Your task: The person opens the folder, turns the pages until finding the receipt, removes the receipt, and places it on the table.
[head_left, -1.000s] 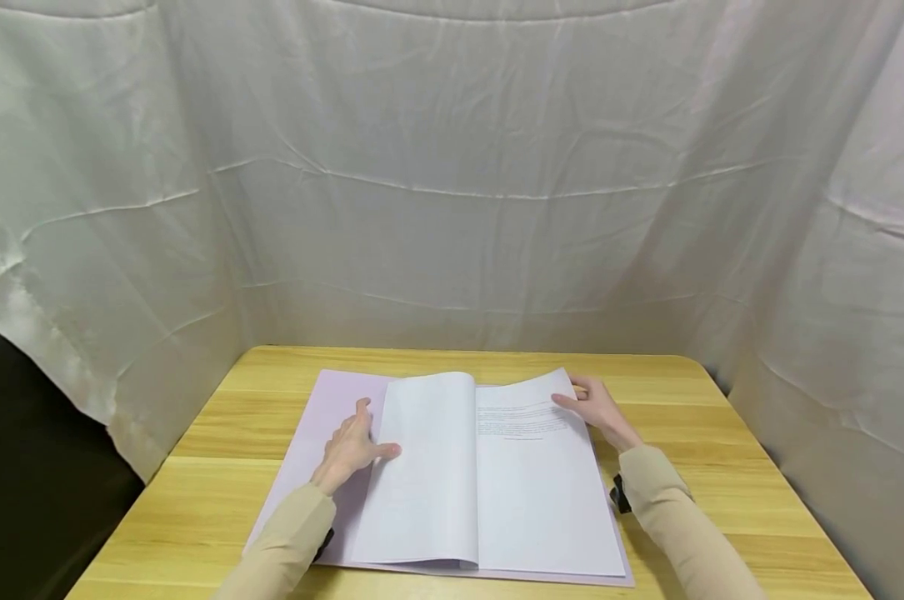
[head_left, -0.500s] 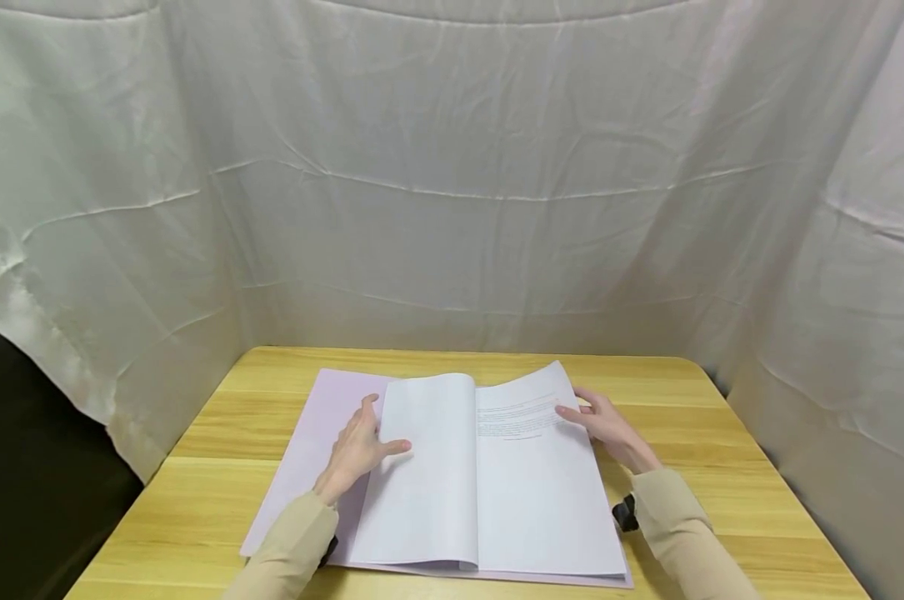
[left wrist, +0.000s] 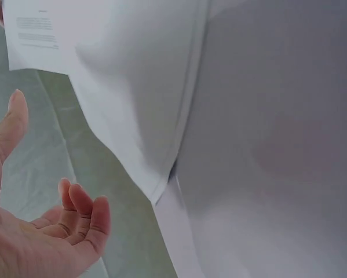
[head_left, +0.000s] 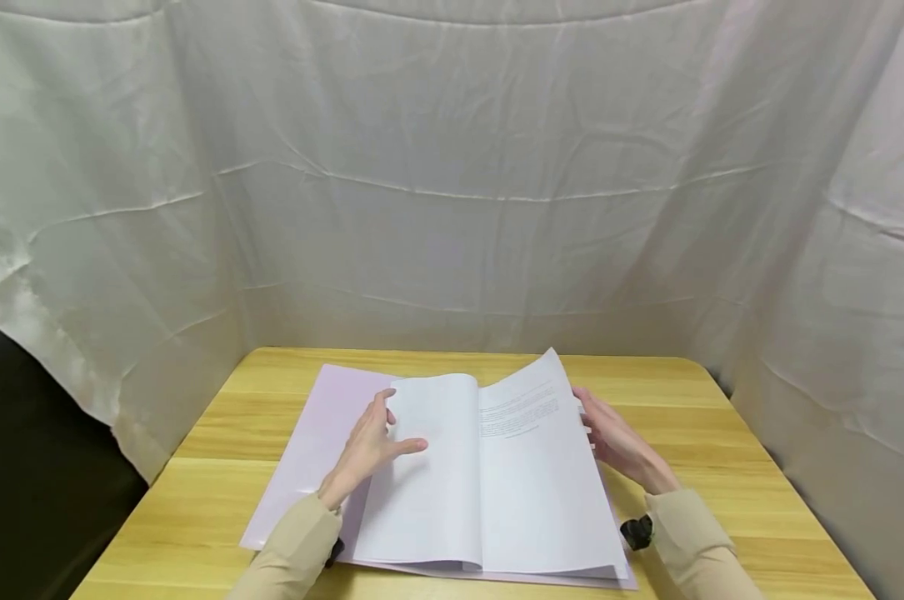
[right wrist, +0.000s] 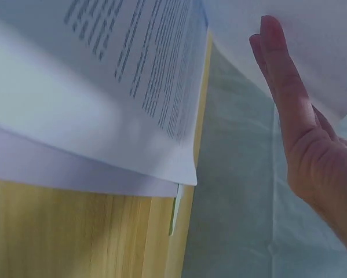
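Note:
A lilac folder (head_left: 339, 408) lies open with white printed sheets in it. The left-hand page (head_left: 429, 500) lies over with a rounded fold at the middle; the right-hand page (head_left: 534, 500) bears a short block of print at its top. That page's far corner is raised and bends upward. My right hand (head_left: 612, 437) is at its outer edge, fingers straight and partly behind the sheet; in the right wrist view the fingers (right wrist: 280, 63) lie against a lifted sheet (right wrist: 329, 52). Over the left-hand page's outer edge hovers my left hand (head_left: 369, 454), thumb and fingers spread, holding nothing.
The folder rests on a light wooden table (head_left: 729, 467) near its front edge. Pale grey curtains (head_left: 452, 250) hang behind and on both sides. A dark area (head_left: 32, 450) shows at the far left.
My right hand has shifted slightly right and down, its thumb leaving the page's front and slipping out of sight. The page's corner has risen and swung left. My left hand has drifted right.

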Tool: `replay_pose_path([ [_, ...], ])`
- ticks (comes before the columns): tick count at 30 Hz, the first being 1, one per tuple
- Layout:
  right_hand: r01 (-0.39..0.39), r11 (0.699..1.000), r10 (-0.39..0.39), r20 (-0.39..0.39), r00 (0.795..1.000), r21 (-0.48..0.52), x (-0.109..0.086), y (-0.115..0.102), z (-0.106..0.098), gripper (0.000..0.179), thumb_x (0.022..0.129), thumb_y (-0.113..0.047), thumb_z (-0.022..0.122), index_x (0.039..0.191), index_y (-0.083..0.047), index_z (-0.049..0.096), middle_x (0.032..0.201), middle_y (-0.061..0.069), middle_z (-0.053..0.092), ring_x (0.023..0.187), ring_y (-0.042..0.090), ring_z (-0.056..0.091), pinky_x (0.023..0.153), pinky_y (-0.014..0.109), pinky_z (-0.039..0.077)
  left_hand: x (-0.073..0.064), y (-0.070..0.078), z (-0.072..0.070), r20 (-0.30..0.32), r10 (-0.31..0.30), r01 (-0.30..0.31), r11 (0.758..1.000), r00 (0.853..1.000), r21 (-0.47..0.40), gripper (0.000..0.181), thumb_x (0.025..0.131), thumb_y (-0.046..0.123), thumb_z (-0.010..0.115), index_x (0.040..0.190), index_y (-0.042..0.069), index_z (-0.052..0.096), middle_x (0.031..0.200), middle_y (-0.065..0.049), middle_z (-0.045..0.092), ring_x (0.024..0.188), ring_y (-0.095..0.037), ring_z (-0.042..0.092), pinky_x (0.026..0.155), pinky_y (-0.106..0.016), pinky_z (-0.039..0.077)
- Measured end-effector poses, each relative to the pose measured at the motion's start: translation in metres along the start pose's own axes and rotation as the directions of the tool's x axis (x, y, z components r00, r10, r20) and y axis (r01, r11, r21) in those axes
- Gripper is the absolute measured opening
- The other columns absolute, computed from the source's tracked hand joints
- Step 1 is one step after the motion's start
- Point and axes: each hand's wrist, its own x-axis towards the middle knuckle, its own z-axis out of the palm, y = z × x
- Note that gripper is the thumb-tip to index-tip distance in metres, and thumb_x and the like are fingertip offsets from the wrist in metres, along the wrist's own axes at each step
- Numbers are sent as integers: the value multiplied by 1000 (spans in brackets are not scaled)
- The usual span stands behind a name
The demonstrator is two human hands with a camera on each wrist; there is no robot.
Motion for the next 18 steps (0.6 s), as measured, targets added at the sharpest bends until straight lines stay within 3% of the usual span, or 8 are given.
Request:
replay_pose_path([
  [6,21,989,-38,109,993,149,-11,-3,4,66,108,-51,12,162,-19,-10,119,4,69,92,16,74,74,29,63,-1,6,-1,-10,27,-27,999,1000,-39,100,71,29,92,148,-3,37,98,-17,57,79,-18,46,70,-25,38],
  [9,31,983,-58,147,987,183,-15,-5,7,66,107,-52,8,161,-21,-13,130,5,65,103,21,74,82,32,63,0,8,1,-9,41,-41,997,999,-62,99,71,28,92,147,-3,37,99,-18,59,83,-23,52,75,-28,41],
  [11,32,986,-59,157,986,166,-16,-6,11,62,108,-49,6,162,-24,-10,145,13,54,113,25,70,87,36,62,0,9,3,-4,47,-47,995,999,-87,99,70,27,93,147,-3,38,101,-20,60,88,-27,55,77,-30,44],
  [14,26,992,-45,151,987,124,-15,-5,17,57,110,-44,9,163,-27,-3,163,24,27,127,29,63,93,40,60,1,10,5,6,48,-47,992,999,-120,98,71,25,92,147,-3,38,103,-21,61,93,-30,57,79,-31,45],
  [16,21,996,-34,138,990,92,-14,-5,21,55,111,-39,14,163,-28,0,168,26,9,132,29,57,96,41,59,2,10,7,19,48,-45,989,999,-139,98,71,24,92,147,-3,37,104,-22,61,94,-31,58,80,-31,46],
  [18,19,998,-27,122,992,65,-14,-3,25,55,112,-35,21,163,-28,2,168,26,0,136,29,51,98,42,57,1,11,10,36,47,-41,988,998,-150,98,71,24,92,148,-3,37,105,-21,61,95,-31,58,79,-31,46],
])
